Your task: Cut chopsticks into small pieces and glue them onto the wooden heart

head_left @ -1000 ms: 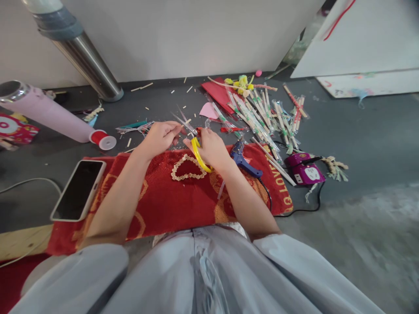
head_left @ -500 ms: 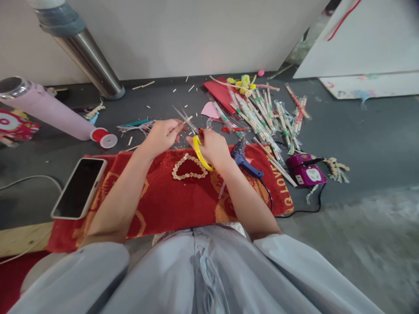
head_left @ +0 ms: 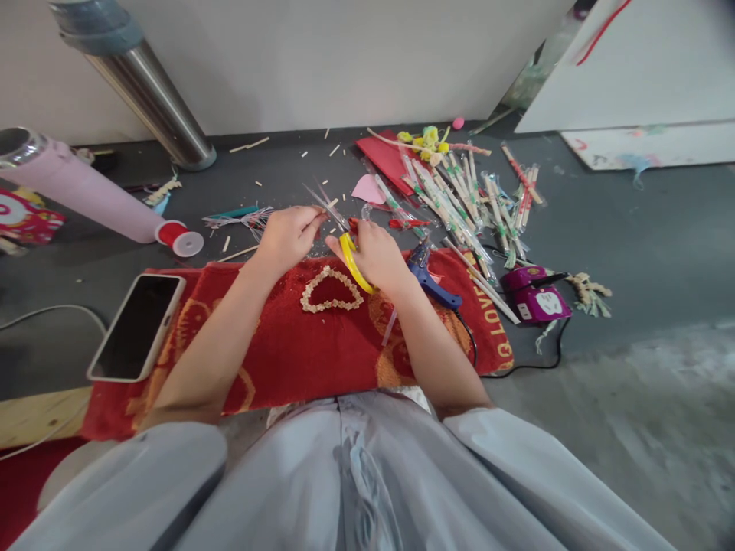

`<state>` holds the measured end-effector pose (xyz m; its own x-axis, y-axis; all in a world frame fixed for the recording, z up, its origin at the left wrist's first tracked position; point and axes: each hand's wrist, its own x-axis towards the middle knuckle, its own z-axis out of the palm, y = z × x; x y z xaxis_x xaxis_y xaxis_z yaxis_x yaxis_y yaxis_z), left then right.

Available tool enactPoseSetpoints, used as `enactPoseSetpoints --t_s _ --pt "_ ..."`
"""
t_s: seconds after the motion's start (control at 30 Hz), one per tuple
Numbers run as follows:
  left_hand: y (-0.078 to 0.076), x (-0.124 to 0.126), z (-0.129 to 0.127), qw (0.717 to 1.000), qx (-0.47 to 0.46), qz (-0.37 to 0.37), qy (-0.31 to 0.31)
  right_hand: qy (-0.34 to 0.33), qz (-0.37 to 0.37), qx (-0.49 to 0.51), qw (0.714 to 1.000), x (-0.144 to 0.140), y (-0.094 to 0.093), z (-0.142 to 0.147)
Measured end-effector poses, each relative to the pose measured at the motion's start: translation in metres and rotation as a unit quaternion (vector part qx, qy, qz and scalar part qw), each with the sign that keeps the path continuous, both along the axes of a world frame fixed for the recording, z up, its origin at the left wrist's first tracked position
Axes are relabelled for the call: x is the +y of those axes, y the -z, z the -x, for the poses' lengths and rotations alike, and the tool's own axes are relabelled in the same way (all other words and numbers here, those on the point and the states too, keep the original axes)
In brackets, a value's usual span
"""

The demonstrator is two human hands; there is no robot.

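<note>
Trimming step, I judge — right hand (head_left: 376, 256) clenches yellow scissors (head_left: 351, 256), left hand (head_left: 287, 233) pinches stick (head_left: 328, 205) at eleven o'clock — next needs alignment.

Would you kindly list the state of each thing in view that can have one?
Scissors: held in the right hand, blades open.
Small stick: pinched by the left hand between the blades.
Phone: screen dark, face up on the red towel.
Pink bottle: lying on its side, uncapped.
Glue gun: lying on the towel, cord attached.
Heart of stick pieces: flat, closed outline.
</note>
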<state>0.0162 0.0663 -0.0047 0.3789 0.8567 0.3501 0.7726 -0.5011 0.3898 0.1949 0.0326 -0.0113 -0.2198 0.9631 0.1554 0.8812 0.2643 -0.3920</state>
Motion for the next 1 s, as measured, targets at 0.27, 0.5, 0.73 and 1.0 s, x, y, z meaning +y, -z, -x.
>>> enactPoseSetpoints --t_s 0.27,0.5,0.73,1.0 --pt "-0.005 -0.001 0.001 0.998 0.006 0.047 0.043 -0.038 -0.034 -0.011 0.999 0.0 0.004 -0.004" --pt "-0.006 -0.002 0.001 0.998 0.034 0.047 0.038 -0.015 -0.008 -0.01 1.0 -0.001 0.001 0.001" --pt "-0.007 -0.004 0.0 0.997 0.018 0.063 0.033 0.009 0.024 -0.007 1.0 0.0 -0.001 0.004" --pt "-0.003 -0.002 0.003 0.998 0.007 0.048 0.031 0.022 0.046 -0.023 0.998 -0.002 -0.008 0.006"
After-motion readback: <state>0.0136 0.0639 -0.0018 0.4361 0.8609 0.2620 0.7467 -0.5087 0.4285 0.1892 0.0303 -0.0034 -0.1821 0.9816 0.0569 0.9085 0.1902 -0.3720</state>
